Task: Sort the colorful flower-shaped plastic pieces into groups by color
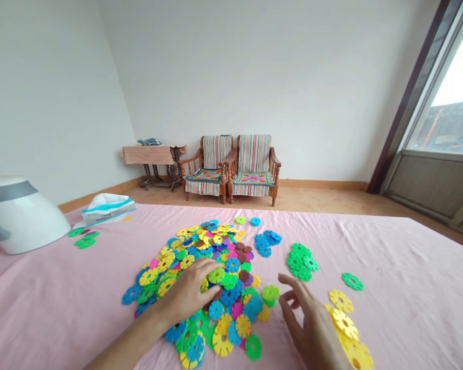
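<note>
A large heap of flat plastic snowflake discs in mixed colours lies on the pink sheet. My left hand rests cupped on the heap's near side, its fingers covering some discs. My right hand hovers to the right of the heap, fingers apart and empty, nearest to a small stack of lime green discs. Sorted groups lie beyond it: blue discs, green discs and yellow discs.
A white appliance with a grey band and a tissue box stand at the sheet's far left, near a few green discs. Beyond the sheet's far edge are a pair of striped wooden armchairs, a treadle table and a window.
</note>
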{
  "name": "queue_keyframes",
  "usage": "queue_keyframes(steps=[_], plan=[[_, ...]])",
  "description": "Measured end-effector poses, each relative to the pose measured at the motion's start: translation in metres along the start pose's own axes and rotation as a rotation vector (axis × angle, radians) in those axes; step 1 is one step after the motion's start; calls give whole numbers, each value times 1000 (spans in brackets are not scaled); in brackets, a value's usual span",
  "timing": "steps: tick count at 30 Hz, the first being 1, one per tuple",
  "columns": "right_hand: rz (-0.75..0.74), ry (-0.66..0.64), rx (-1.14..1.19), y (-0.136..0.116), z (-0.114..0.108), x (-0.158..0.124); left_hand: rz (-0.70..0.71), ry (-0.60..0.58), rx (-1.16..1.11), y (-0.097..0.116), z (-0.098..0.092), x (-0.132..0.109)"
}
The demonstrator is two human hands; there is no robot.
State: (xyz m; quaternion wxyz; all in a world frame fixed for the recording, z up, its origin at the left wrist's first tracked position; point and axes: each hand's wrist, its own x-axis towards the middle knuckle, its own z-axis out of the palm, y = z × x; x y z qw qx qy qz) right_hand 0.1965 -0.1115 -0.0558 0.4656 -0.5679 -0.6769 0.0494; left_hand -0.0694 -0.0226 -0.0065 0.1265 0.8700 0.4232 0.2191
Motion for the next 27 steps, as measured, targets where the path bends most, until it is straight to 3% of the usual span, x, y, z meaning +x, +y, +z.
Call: queue_keyframes(steps=[3, 9, 13, 20, 24, 27], plan=[[-72, -12, 2, 0, -2, 1, -14, -10, 26, 0, 3, 1], [-131, -193, 116, -8, 7, -3, -60, -5, -7, 0, 1, 2], [-151, -213, 147, -7, 16, -7, -116, -32, -39, -3, -4, 3], [-212, -222, 108, -5, 12, -3, -105, -8, -51, -2, -4, 8], [-241, -201, 103, 4, 22, -7, -81, 29, -65, -1, -10, 23], [-252, -167, 81, 15, 36, -13, -24, 85, -32, -3, -20, 52]])
